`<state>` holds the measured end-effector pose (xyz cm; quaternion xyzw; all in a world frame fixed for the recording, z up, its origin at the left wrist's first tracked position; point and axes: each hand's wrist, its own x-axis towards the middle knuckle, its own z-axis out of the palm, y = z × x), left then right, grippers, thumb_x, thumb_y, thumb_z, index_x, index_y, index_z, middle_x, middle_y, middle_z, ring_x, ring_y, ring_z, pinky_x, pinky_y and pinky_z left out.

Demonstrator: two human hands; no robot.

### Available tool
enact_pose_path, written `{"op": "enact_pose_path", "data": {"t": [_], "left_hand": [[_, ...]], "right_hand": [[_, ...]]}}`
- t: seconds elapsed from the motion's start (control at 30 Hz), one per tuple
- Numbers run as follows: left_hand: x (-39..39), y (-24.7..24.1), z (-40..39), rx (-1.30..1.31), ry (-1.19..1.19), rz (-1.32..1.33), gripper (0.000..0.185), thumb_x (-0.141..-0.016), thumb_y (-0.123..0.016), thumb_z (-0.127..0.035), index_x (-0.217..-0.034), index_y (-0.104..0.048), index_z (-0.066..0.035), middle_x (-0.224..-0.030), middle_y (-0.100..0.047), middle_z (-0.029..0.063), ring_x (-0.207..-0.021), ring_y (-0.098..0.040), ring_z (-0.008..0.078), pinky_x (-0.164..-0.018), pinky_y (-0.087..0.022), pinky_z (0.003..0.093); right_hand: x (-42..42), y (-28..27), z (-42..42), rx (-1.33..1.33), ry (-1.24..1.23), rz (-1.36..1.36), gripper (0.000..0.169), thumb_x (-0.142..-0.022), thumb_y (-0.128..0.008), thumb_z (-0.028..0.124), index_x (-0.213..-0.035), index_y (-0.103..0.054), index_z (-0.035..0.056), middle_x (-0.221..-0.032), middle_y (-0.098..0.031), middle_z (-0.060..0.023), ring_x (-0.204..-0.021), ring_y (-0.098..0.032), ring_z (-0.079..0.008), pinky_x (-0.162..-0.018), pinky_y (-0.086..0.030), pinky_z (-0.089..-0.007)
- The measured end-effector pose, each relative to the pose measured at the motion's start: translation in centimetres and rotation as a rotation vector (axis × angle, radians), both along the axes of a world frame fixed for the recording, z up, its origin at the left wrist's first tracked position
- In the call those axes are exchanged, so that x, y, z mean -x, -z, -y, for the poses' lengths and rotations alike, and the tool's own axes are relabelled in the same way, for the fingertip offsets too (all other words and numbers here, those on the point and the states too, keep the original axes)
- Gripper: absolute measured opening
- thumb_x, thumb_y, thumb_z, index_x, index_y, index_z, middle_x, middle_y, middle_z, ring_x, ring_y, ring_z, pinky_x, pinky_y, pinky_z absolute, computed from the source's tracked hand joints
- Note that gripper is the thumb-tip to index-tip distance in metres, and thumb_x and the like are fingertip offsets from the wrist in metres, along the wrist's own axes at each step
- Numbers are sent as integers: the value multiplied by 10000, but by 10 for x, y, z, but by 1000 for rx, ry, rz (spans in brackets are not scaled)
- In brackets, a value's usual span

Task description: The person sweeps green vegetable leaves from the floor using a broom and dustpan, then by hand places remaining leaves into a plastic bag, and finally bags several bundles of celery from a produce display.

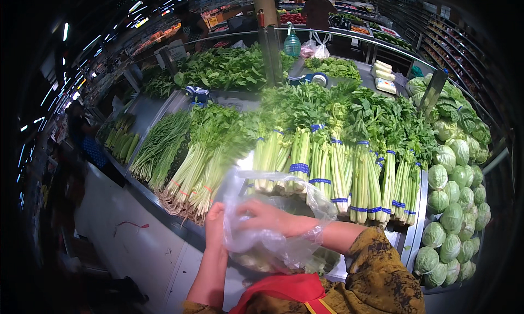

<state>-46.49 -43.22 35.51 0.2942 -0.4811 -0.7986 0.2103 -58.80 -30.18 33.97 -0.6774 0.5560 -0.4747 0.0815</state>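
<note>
In front of my body is a clear plastic bag (272,244), its mouth spread wide and some pale green produce showing blurrily in its lower part. My left hand (215,222) grips the bag's left edge. Reaching through the mouth, my right hand (262,216) has its fingers bent behind the plastic film; whether they pinch anything is hidden by film and blur. The bag's rim hangs across my right wrist. Just beyond the bag lie celery bunches (301,150) bound with blue printed bands. To their left are leafy bunches with pale stems and roots (186,174), tied with red bands.
Pale green cabbages (452,215) are heaped at the right. Thin green stalks (161,138) and leafy greens (221,68) fill the left and back. A metal post (271,56), a spray bottle (292,44) and a tape dispenser (315,79) stand behind. A person (88,133) stands at left.
</note>
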Motion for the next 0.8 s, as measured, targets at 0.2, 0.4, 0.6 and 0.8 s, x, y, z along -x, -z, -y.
{"op": "enact_pose_path", "data": {"t": [0.2, 0.4, 0.6, 0.8], "left_hand": [[18, 120, 56, 278, -390, 188, 191, -829, -552, -14, -677, -462, -85, -611, -520, 14, -457, -412, 68, -383, -304, 207], [-39, 224, 85, 282, -569, 467, 188, -844, -572, -48, -699, -459, -84, -614, -497, 3, -477, -410, 68, -398, -309, 211], [-45, 98, 16, 331, -136, 124, 78, -901, -463, -32, -833, -467, -68, -744, -540, 13, -615, -482, 64, -543, -391, 202], [-58, -9, -20, 1263, 110, -50, 43, -826, -514, 30, -850, -502, -3, -802, -577, 108, -672, -556, 210, -630, -463, 298]], "right_hand": [[-28, 65, -20, -231, -8, 1099, 365, -823, -617, 174, -1131, -470, 42, -1035, -506, -70, -927, -519, -181, -810, -433, -285], [-39, 88, -88, -510, 122, 1190, 265, -874, -572, 248, -1051, -517, 59, -832, -542, -33, -783, -534, -124, -725, -464, -281], [4, 71, -43, -208, 323, 1496, 298, -874, -530, 338, -814, -575, 50, -692, -520, -47, -628, -527, -143, -552, -463, -308], [-2, 46, 17, -582, 11, 401, 628, -722, -684, 241, -1192, -363, -24, -889, -545, -163, -805, -564, -259, -729, -459, -343]]}}
